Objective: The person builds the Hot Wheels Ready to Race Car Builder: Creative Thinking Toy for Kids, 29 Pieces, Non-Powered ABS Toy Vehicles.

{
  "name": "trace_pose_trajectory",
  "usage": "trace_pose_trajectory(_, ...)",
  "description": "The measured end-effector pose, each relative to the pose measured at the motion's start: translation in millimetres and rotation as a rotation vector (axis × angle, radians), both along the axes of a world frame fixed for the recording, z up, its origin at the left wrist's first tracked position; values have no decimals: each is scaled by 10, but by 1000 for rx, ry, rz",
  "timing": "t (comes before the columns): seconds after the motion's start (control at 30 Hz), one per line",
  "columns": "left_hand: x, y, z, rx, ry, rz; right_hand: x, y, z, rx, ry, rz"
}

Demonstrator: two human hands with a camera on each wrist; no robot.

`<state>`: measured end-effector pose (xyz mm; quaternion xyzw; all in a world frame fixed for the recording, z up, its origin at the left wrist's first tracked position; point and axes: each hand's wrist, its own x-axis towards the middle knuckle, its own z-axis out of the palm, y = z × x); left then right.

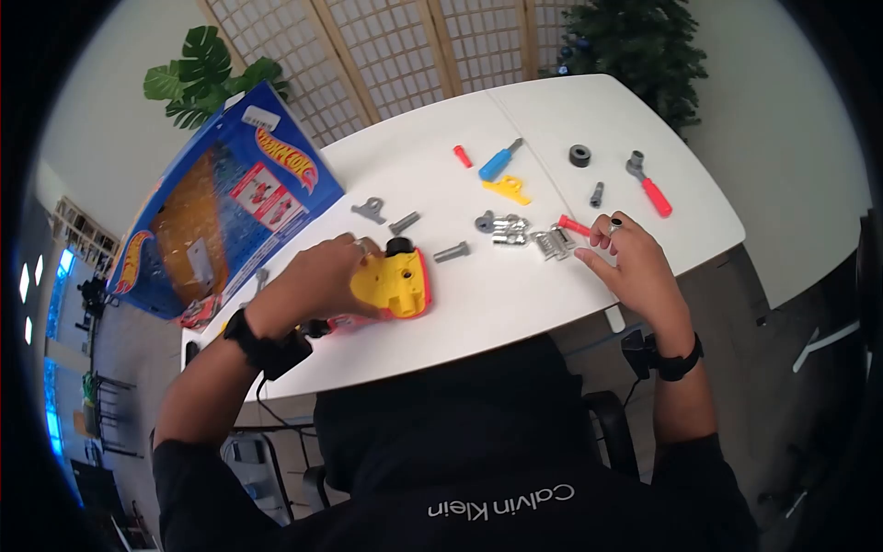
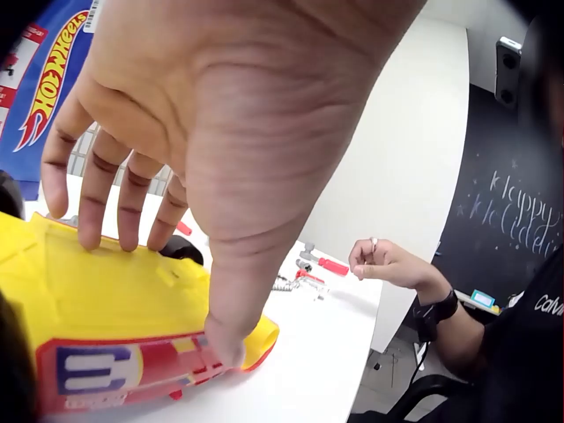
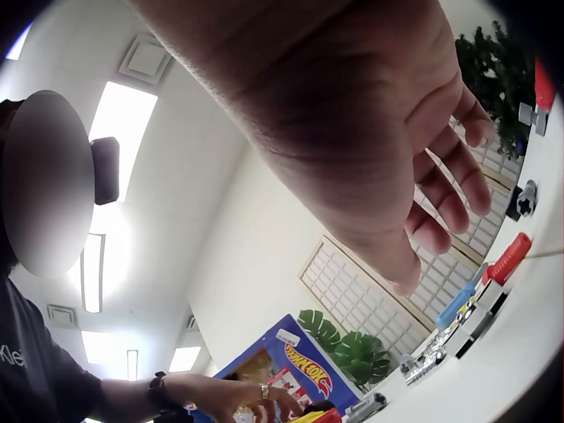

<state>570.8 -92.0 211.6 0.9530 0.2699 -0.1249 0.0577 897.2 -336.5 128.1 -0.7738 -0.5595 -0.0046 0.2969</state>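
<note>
One toy car [image 1: 405, 281], yellow with red sides and a black wheel [image 1: 398, 246], sat near the white table's [image 1: 506, 313] front edge, beneath the left hand [image 1: 315, 281], gripped between thumb and fingers. The right hand [image 1: 635, 267], fingers loosely bent, hovered beside a red peg [image 1: 572, 224].

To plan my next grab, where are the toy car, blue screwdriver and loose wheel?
Toy car [image 1: 390, 279]: head view, on its yellow surface.
Blue screwdriver [image 1: 496, 166]: head view, on the handle.
Loose wheel [image 1: 579, 155]: head view, its middle.
</note>
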Motion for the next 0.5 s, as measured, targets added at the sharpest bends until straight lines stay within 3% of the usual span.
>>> trace_pose_trajectory(0.2,-17,-18,217,-110,-150,110,594,239,335,-7,-40,-106)
trace_pose_trajectory(0.27,-80,9,194,-93,-200,89,974,585,284,-23,-138,-14)
trace_pose_trajectory(0.33,-111,66,129,-67,-249,-79,1328,982,140,-25,-251,127)
trace_pose_trajectory(0.37,-86,74,107,-123,-179,-32,1432,1133,60,-19,-264,123)
trace_pose_trajectory(0.43,-72,111,-58,-12,-38,-100,1553,1414,-49,-272,-254,141)
trace_pose_trajectory(0.5,-94,106,-186,46,11,-110,1601,1572,-90,-329,-247,131)
